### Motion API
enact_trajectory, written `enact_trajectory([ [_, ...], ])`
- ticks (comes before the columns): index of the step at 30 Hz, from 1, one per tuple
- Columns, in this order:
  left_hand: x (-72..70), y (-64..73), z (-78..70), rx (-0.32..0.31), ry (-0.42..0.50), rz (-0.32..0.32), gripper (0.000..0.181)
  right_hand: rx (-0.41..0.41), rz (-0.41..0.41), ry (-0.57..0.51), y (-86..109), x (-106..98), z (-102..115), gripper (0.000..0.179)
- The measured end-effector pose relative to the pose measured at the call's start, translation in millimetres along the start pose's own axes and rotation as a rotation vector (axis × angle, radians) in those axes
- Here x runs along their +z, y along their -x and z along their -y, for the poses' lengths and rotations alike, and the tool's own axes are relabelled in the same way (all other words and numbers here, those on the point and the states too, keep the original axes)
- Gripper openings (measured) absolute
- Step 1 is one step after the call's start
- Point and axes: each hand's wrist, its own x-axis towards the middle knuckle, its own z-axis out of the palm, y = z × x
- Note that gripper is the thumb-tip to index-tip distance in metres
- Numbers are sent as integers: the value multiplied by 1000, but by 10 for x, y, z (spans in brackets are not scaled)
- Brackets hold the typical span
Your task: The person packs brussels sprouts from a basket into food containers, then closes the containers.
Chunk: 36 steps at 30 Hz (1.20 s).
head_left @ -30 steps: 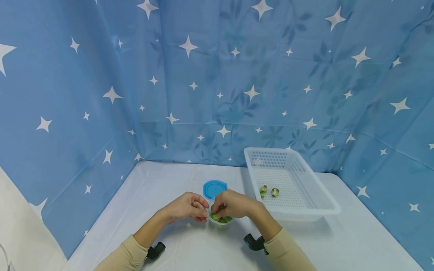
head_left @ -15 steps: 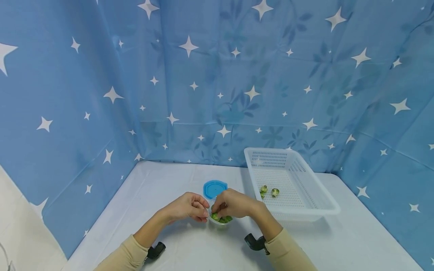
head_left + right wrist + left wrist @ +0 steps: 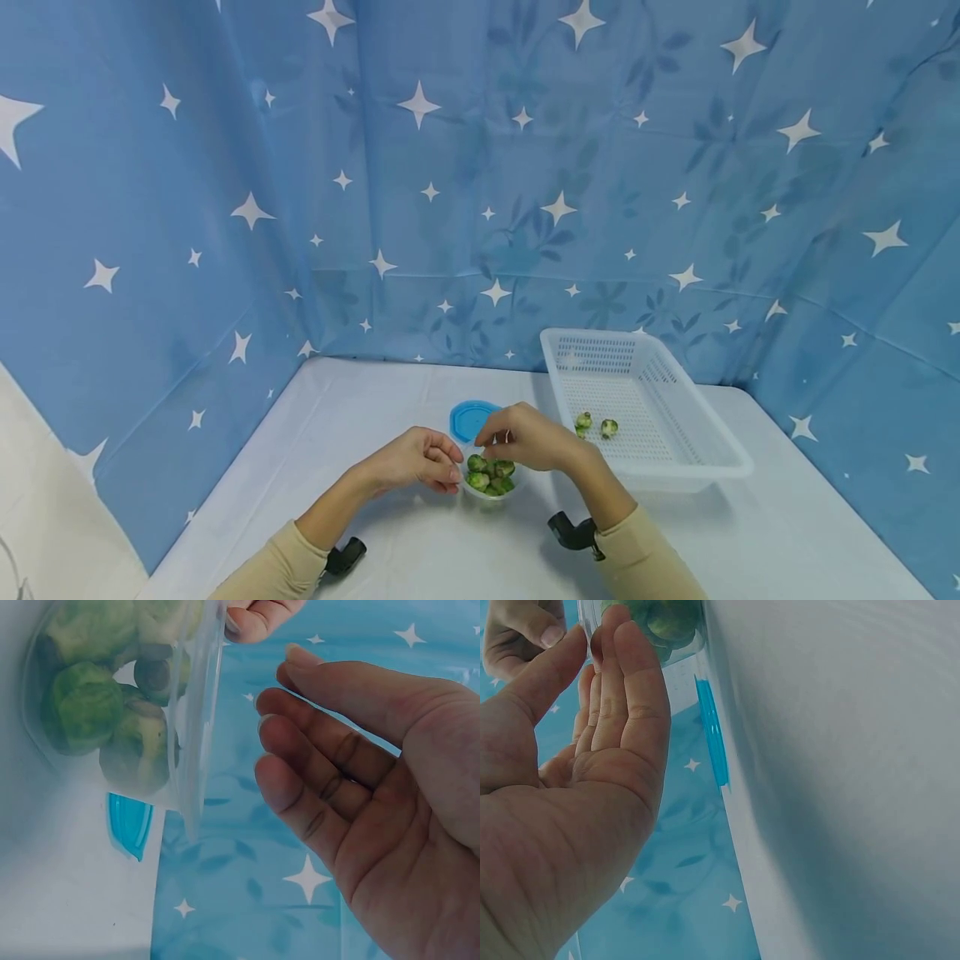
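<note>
Gripping nothing — slack-fingered at the tub (image 3: 196, 750).
Just above the tub with the right hand (image 3: 528, 437), by its left edge with the left hand (image 3: 420, 461). Inside it, close under the right fingertips (image 3: 279, 780): sprouts (image 3: 490, 477). Right of it — nearer the right hand: a basket (image 3: 637, 400) with loose sprouts (image 3: 609, 428).

From over here I've got a tub (image 3: 196, 754) on the table (image 3: 405, 533) with Brussels sprouts (image 3: 477, 481) in it, lid (image 3: 469, 421) just behind. Basket's (image 3: 660, 429) off to the right, more sprouts (image 3: 609, 428) toward its left side, curtain (image 3: 450, 150) behind everything.
</note>
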Motion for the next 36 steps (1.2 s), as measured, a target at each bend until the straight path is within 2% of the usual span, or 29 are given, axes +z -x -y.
enact_trajectory([
  [9,-1,-12,19,6,2,7,32,62,-78,-10,83,-203,63,20],
  [17,3,-13,14,0,-3,0,31,145,-200,140,166,-557,164,25],
  [21,1,-4,16,3,-4,1,30,208,-228,183,211,-746,153,28],
  [25,-3,-1,23,3,-1,4,31,252,-234,205,250,-885,63,29],
  [33,-11,-13,35,0,16,8,33,282,-241,197,347,-1061,-229,32],
  [36,-11,-16,32,0,17,10,33,329,-234,190,396,-1120,-359,34],
])
